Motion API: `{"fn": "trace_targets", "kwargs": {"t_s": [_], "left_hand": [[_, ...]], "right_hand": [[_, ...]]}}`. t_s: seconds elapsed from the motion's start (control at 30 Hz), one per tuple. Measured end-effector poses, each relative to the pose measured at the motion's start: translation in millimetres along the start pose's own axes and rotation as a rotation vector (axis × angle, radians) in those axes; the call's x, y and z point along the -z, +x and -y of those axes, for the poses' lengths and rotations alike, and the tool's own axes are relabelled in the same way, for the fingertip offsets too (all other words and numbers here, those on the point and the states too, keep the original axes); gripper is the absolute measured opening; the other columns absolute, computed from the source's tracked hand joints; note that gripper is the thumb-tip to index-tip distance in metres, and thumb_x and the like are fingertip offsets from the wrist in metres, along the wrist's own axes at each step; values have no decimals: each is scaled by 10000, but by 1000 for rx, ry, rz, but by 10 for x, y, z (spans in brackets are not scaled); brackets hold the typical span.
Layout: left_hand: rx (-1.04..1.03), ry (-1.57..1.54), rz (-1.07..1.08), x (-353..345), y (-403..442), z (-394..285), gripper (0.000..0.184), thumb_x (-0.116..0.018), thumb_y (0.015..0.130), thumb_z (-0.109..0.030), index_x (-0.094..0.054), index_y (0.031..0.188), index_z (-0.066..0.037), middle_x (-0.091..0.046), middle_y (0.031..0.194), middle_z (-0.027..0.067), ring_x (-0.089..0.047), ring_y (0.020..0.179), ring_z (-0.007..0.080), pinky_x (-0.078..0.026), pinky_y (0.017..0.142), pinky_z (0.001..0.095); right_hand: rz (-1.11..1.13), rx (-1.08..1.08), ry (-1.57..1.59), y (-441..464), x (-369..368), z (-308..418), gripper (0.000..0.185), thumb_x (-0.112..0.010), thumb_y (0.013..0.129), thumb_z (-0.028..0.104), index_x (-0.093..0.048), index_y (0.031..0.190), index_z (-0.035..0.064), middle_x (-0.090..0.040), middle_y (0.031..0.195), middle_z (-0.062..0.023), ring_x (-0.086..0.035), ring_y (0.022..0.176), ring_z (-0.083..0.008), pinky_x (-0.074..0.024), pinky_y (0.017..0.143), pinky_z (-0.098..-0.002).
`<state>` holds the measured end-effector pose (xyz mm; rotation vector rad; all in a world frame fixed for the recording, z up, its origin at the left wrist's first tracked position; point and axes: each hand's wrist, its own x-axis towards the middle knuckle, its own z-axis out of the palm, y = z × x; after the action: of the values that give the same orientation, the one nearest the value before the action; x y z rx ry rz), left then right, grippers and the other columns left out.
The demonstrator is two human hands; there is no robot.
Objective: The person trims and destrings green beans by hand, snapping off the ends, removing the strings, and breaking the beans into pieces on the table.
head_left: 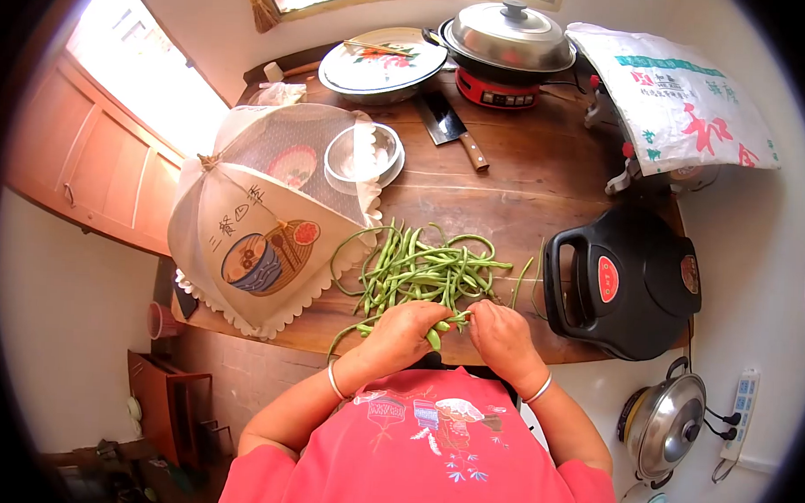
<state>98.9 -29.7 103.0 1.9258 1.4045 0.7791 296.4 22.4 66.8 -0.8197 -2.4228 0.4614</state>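
Observation:
A loose heap of green beans lies on the wooden table near its front edge. My left hand is closed around several green beans, whose ends stick out below and beside the fingers. Close to its right, my right hand pinches the tip of a bean between thumb and fingers. Both hands are just in front of the heap, at the table edge. A few thin long beans lie apart to the right of the heap.
A mesh food cover stands left, by a glass bowl. A cleaver lies behind the beans. At the right is a black electric appliance. A lidded pan and covered basin stand at the back.

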Motion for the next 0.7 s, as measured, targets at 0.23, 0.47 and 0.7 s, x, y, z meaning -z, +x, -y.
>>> {"fn": "trace_targets", "kwargs": {"t_s": [0.23,0.47,0.7], "left_hand": [[57,-61,-36,-92,20,108,243,-641,740,-6,-626,983,-7,-648,883,184,-615,851,391,-491,726,430],[263,-352,-89,106,20,500,227,-566,980,-220,-627,946,-4,-589,687,4,-522,668,68,-435,606,256],[307,39,-173,28,229,782,206,-634,913,-179,-592,975,13,-624,839,149,-597,765,309,-463,694,381]], "right_hand": [[-40,-574,1003,-11,-262,-4,115,-437,968,122,-490,895,51,-528,706,-59,-514,597,-172,-432,557,-297],[-213,-617,1568,-59,-27,-181,137,-438,1001,164,-522,952,68,-493,762,-15,-448,620,-98,-380,572,-233],[-20,-312,164,-418,-272,-403,227,-582,858,13,-610,1081,46,-548,832,-131,-573,761,-327,-492,690,-383]]}}
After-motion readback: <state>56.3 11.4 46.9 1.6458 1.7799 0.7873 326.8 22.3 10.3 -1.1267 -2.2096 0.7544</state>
